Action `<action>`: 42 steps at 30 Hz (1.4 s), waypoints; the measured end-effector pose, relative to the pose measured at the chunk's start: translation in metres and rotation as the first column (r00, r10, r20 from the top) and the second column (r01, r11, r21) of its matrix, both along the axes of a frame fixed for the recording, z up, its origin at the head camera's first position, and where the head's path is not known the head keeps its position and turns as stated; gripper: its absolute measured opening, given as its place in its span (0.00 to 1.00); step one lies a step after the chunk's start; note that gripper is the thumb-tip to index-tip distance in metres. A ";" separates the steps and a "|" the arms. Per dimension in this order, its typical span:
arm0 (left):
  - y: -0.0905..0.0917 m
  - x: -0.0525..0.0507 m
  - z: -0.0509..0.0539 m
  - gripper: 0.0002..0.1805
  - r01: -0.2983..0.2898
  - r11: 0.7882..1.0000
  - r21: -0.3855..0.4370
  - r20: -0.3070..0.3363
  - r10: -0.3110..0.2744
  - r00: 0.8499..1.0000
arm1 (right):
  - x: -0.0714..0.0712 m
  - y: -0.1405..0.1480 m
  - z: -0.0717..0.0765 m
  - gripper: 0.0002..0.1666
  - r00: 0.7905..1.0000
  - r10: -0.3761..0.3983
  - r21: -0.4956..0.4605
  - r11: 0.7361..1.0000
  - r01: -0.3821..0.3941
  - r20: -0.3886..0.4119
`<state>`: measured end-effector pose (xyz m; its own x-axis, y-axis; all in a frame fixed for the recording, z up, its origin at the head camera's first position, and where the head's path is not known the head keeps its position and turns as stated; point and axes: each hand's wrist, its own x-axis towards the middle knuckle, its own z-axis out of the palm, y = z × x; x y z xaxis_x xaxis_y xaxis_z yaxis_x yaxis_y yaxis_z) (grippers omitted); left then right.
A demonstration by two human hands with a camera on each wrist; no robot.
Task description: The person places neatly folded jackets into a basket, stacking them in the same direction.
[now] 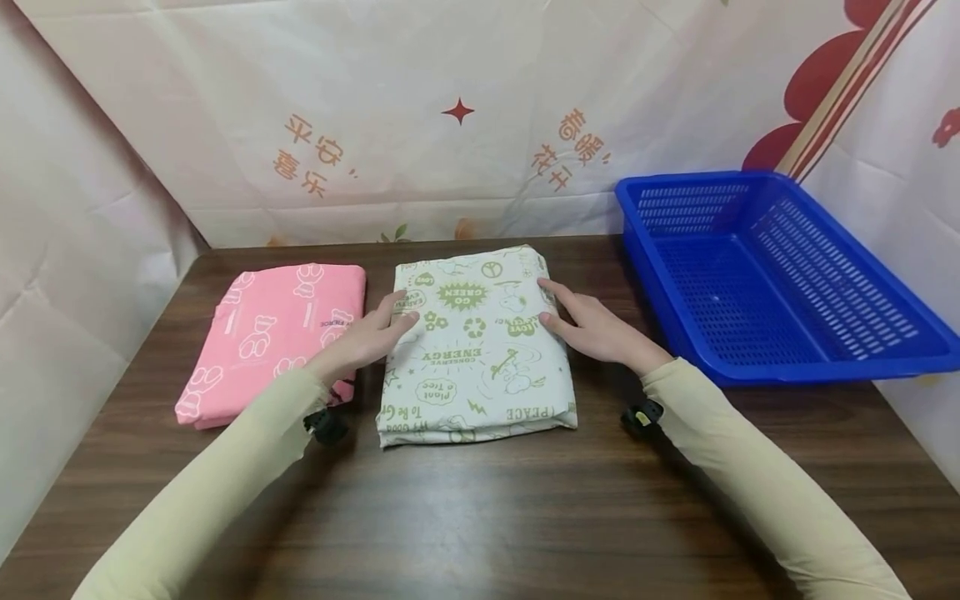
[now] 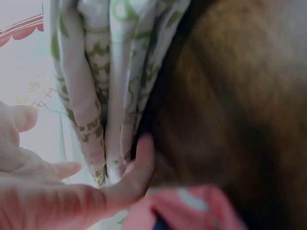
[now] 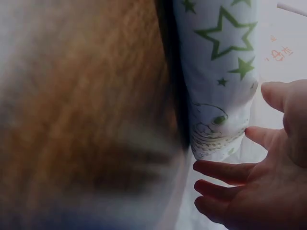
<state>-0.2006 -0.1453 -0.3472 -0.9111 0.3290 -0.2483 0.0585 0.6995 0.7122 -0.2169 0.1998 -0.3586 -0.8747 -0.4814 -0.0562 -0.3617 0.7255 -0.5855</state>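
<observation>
A folded white cloth with green print point(image 1: 476, 358) lies flat on the brown table, in the middle of the head view. The left hand point(image 1: 369, 335) rests at its left edge, thumb and forefinger on the cloth, fingers relaxed. At the right edge, the right hand point(image 1: 596, 329) touches the cloth with its fingers spread. In the left wrist view, the cloth's layered folds point(image 2: 117, 91) stand beside the left hand point(image 2: 62, 191). The right wrist view has the cloth's rounded side point(image 3: 216, 86) by the outstretched fingers of the right hand point(image 3: 259, 177).
A folded pink cloth point(image 1: 273, 333) lies on the table to the left, close to the left forearm. On the right stands a blue perforated basket point(image 1: 757, 287) with nothing in it. A printed white curtain point(image 1: 405, 67) hangs behind the table point(image 1: 480, 517).
</observation>
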 end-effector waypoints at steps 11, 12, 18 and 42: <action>-0.010 0.014 -0.014 0.38 -0.031 0.972 0.231 0.160 -0.007 0.987 | 0.012 0.000 -0.013 0.45 0.989 -0.042 -0.121 0.991 0.059 0.141; -0.011 0.014 -0.015 0.39 -0.038 0.964 0.263 0.182 -0.011 0.983 | 0.013 -0.001 -0.013 0.46 0.989 -0.044 -0.130 0.990 0.063 0.141; -0.015 0.012 -0.019 0.40 -0.089 0.918 0.386 0.271 -0.020 0.962 | 0.013 -0.001 -0.017 0.49 0.981 -0.040 -0.237 0.968 0.085 0.191; -0.018 0.012 -0.016 0.41 -0.079 0.849 0.522 0.294 -0.092 0.951 | 0.023 0.004 -0.017 0.50 0.916 0.023 -0.490 0.850 0.193 0.401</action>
<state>-0.1882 -0.1632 -0.3632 -0.8188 0.4925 -0.2949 -0.2114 0.2188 0.9526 -0.1935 0.2037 -0.3754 -0.8745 -0.4586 -0.1578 0.0147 0.3001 -0.9538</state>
